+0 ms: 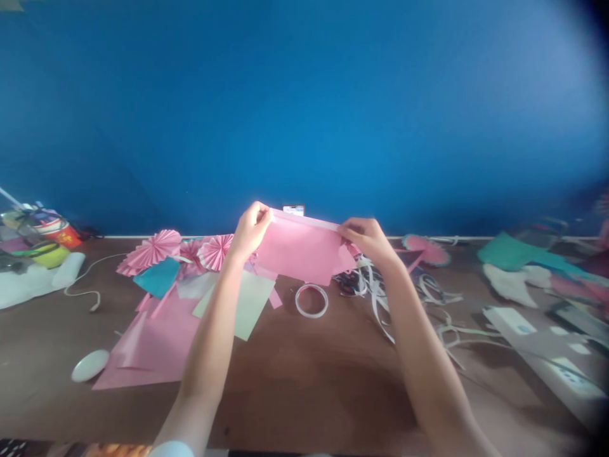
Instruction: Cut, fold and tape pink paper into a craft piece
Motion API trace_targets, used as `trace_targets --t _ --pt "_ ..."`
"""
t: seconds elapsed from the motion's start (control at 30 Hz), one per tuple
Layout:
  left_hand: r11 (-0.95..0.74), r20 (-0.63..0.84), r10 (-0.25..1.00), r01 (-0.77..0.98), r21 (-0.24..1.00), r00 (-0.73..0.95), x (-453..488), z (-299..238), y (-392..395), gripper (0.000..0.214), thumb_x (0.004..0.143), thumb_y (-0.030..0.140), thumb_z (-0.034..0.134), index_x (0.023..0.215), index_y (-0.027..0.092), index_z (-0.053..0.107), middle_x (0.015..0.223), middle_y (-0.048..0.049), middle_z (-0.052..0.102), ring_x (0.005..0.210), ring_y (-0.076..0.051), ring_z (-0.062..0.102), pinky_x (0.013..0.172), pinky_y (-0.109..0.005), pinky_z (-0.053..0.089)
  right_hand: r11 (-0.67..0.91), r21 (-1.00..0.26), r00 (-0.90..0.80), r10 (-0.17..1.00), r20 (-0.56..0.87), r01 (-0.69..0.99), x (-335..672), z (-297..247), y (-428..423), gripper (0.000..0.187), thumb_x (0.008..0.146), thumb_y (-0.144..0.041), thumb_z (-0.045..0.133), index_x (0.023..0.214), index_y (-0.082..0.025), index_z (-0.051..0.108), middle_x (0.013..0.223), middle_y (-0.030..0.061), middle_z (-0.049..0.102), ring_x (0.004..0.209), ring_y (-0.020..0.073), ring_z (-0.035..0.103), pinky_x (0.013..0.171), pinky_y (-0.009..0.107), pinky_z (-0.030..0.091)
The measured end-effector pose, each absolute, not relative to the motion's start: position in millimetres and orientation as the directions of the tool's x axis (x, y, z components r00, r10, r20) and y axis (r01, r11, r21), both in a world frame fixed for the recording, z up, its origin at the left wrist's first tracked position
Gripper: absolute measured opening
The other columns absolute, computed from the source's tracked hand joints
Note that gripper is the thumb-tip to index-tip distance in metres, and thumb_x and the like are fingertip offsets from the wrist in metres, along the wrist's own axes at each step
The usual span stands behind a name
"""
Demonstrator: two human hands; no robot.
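A thin rectangular sheet of pink paper is held up between two bare hands, above the far part of the dark brown bench. A narrow, paler strip, which looks like a fold, runs along its upper edge, and that edge slopes down a little toward the right. The left hand has its thumb and fingers clamped on the upper left corner; the right hand has its thumb and fingers pinched together on the upper right end. The lower part of the sheet hangs free

Just below it on the bench lies a flat white ring. Near the right forearm spreads a tangle of narrow white ribbons, and behind that arm shows a round pink paper rosette with a teal edge. Beside the left forearm lie pleated pink paper fans, a teal piece of paper, a pale green sheet of paper, partly hidden by the arm, and a large pink sheet of paper. A smooth white oval object rests just beside that large sheet's left edge. A plain blue wall rises behind the bench
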State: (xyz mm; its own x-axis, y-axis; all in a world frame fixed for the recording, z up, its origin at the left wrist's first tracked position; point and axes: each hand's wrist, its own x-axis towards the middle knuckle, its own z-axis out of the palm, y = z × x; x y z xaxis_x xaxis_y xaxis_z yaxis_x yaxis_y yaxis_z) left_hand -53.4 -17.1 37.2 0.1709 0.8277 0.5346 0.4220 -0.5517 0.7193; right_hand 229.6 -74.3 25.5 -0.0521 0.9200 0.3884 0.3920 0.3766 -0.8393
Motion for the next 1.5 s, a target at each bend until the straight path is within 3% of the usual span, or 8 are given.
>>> trace_targets --t 0.17,0.33,0.5,0.73,0.9,1.07,1.2,1.5 --pt "-0.559 0.535 0.825 0.411 0.721 0.184 -54.6 36.8 -17.3 0.017 0.092 0.035 0.048 0.092 0.019 0.054 0.088 -0.0026 0.064 0.077 -0.015 0.059 0.069 -0.026 0.042 0.373 -0.835 0.022 0.909 0.417 0.405 226.2 27.4 -75.8 0.020 0.080 -0.032 0.061 0.070 -0.015 0.066 0.062 0.0008 0.062 0.058 0.0128 0.053 0.054 0.025 0.036" --pt "-0.601 0.500 0.797 0.366 0.710 0.338 -58.0 43.7 -21.8 0.034 0.088 0.025 0.052 0.121 0.020 0.048 0.117 -0.0082 0.064 0.097 -0.018 0.062 0.083 -0.031 0.048 0.417 -0.765 -0.036 0.887 0.460 0.491 224.7 33.0 -82.7 0.017 0.080 -0.027 0.057 0.070 -0.016 0.065 0.064 0.0002 0.062 0.060 0.0126 0.052 0.056 0.025 0.036" --pt "-0.689 0.444 0.720 0.475 0.548 0.533 -43.2 49.0 -39.8 0.037 0.090 0.033 0.054 0.125 0.025 0.054 0.133 -0.0065 0.059 0.123 -0.024 0.054 0.102 -0.039 0.042 0.472 -0.705 -0.120 0.864 0.488 0.530 223.8 37.1 -89.4 0.014 0.079 -0.024 0.057 0.072 -0.016 0.066 0.069 0.0010 0.064 0.065 0.0134 0.053 0.059 0.025 0.038" --pt "-0.735 0.316 0.666 0.522 0.432 0.676 -16.8 34.6 -44.5 0.052 0.093 0.047 0.052 0.140 0.029 0.043 0.145 -0.0079 0.051 0.134 -0.030 0.044 0.107 -0.045 0.035 0.504 -0.667 -0.244 0.860 0.448 0.549 217.6 42.8 -98.5 0.021 0.083 -0.033 0.057 0.075 -0.018 0.067 0.070 0.0019 0.063 0.065 0.0144 0.051 0.061 0.027 0.038" --pt "-0.700 0.253 0.680 0.506 0.504 0.689 -21.9 35.5 -41.6 0.043 0.094 0.035 0.051 0.137 0.032 0.046 0.141 -0.0064 0.054 0.125 -0.027 0.053 0.095 -0.038 0.043 0.518 -0.663 -0.268 0.853 0.448 0.541 217.9 44.1 -100.1 0.020 0.084 -0.033 0.057 0.076 -0.018 0.068 0.070 0.0020 0.063 0.065 0.0145 0.050 0.062 0.028 0.039" --pt "-0.662 0.179 0.662 0.456 0.595 0.727 -23.9 38.9 -42.9 0.032 0.094 0.031 0.048 0.125 0.033 0.057 0.124 -0.0040 0.065 0.109 -0.025 0.062 0.081 -0.032 0.046 0.510 -0.640 -0.250 0.854 0.456 0.575 220.4 45.9 -100.2 0.018 0.084 -0.030 0.056 0.077 -0.018 0.068 0.073 0.0025 0.066 0.066 0.0150 0.054 0.062 0.028 0.039" --pt "-0.647 0.188 0.679 0.459 0.608 0.709 -25.1 37.1 -41.3 0.031 0.091 0.031 0.051 0.121 0.030 0.060 0.121 -0.0057 0.066 0.105 -0.026 0.062 0.083 -0.033 0.046 0.495 -0.639 -0.183 0.852 0.491 0.589 223.2 45.6 -98.2 0.014 0.081 -0.024 0.055 0.073 -0.018 0.066 0.090 0.0056 0.071 0.075 0.0181 0.060 0.067 0.029 0.042" --pt "-0.630 0.193 0.663 0.400 0.665 0.723 -19.2 39.8 -46.9 0.040 0.090 0.032 0.054 0.129 0.030 0.054 0.129 -0.0065 0.061 0.112 -0.026 0.059 0.088 -0.034 0.047 0.507 -0.666 -0.222 0.855 0.468 0.547 222.8 42.9 -94.4 0.015 0.083 -0.025 0.053 0.076 -0.019 0.065 0.095 0.0046 0.071 0.082 0.0195 0.061 0.070 0.029 0.043"
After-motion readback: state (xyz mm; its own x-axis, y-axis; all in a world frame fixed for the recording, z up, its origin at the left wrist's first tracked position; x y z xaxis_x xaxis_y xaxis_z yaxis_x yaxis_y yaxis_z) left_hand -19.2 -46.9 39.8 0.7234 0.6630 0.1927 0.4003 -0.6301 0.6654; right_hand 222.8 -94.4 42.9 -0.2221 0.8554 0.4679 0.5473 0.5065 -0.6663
